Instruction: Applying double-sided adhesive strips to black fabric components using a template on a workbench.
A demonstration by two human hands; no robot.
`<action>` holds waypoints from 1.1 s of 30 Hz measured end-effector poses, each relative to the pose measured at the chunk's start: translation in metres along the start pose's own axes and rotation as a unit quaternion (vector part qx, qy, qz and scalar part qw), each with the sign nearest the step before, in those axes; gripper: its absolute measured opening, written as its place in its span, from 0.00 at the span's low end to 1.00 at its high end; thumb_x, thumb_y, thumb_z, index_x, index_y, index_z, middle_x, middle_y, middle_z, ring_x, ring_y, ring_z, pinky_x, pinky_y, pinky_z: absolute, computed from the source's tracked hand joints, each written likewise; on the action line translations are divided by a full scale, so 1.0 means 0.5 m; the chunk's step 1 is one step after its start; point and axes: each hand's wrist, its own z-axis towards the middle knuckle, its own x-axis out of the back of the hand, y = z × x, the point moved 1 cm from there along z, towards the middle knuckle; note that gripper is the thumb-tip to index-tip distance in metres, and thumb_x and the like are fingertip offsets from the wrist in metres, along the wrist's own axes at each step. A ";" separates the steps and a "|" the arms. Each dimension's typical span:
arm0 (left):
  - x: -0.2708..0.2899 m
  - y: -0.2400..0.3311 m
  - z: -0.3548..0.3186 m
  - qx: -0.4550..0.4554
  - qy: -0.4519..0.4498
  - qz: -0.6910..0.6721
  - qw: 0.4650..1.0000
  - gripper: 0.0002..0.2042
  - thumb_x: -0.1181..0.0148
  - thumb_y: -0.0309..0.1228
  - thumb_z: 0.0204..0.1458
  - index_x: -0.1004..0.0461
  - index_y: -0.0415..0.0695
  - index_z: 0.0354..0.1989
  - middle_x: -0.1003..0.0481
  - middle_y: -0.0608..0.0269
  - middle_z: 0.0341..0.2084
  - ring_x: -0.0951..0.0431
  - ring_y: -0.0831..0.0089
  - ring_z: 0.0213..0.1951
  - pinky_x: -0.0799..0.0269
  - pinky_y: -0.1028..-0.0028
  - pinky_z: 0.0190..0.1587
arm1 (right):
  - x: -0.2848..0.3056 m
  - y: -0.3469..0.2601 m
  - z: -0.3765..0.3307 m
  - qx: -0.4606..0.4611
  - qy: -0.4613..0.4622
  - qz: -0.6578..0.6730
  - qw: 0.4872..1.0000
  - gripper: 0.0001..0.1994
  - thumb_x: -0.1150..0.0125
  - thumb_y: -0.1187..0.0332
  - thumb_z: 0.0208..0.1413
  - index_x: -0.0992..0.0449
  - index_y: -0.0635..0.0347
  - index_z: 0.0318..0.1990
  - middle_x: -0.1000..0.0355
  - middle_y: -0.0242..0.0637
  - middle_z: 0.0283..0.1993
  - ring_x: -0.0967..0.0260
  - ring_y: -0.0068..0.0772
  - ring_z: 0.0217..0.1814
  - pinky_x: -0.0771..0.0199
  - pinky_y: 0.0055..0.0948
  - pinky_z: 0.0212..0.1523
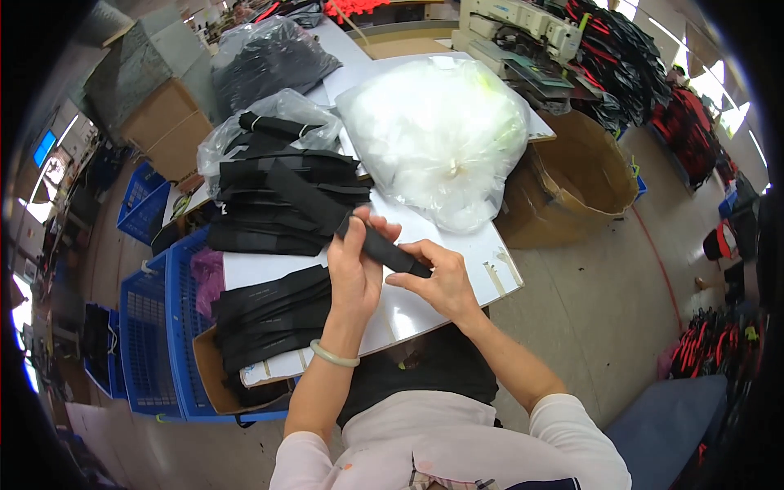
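A long black fabric strip (382,248) runs slantwise between my two hands above the white table (400,309). My left hand (356,265) has its fingers curled round the strip's middle, thumb pointing up. At the strip's lower right end, my right hand (441,278) pinches it between thumb and fingers. The far end of the strip reaches up left over a pile of black fabric pieces (269,237). Nearer to me, left of my left forearm, lies a second stack of black fabric pieces (273,314), partly over the table edge.
A big clear bag of white material (433,139) sits at the table's back. Blue plastic crates (151,335) and a cardboard box (214,380) stand along the left. At right is a large open cardboard box (563,184). Behind it stands a sewing machine (523,33).
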 end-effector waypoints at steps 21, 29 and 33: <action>0.077 -0.073 -0.007 0.124 0.179 0.139 0.966 0.18 0.39 0.45 0.56 0.38 0.53 0.19 0.41 0.70 0.09 0.40 0.75 0.11 0.26 0.64 0.32 | 0.073 0.337 0.188 0.181 0.040 -0.302 0.935 0.17 0.48 0.66 0.47 0.30 0.66 0.43 0.28 0.52 0.42 0.29 0.54 0.42 0.26 0.47 0.42; 0.042 -0.098 -0.003 0.134 0.160 0.084 0.974 0.18 0.42 0.45 0.58 0.37 0.50 0.22 0.42 0.70 0.10 0.42 0.76 0.12 0.34 0.71 0.33 | 0.126 0.313 0.183 -0.036 0.168 -0.100 0.980 0.07 0.37 0.71 0.44 0.30 0.60 0.28 0.30 0.34 0.30 0.29 0.36 0.35 0.31 0.37 0.34; 0.024 -0.075 0.004 0.077 0.113 0.127 0.982 0.10 0.42 0.37 0.58 0.31 0.43 0.36 0.38 0.69 0.14 0.36 0.77 0.15 0.32 0.75 0.30 | 0.119 0.224 0.206 0.003 0.167 0.207 0.964 0.08 0.38 0.69 0.54 0.31 0.63 0.33 0.30 0.28 0.29 0.32 0.17 0.34 0.32 0.23 0.32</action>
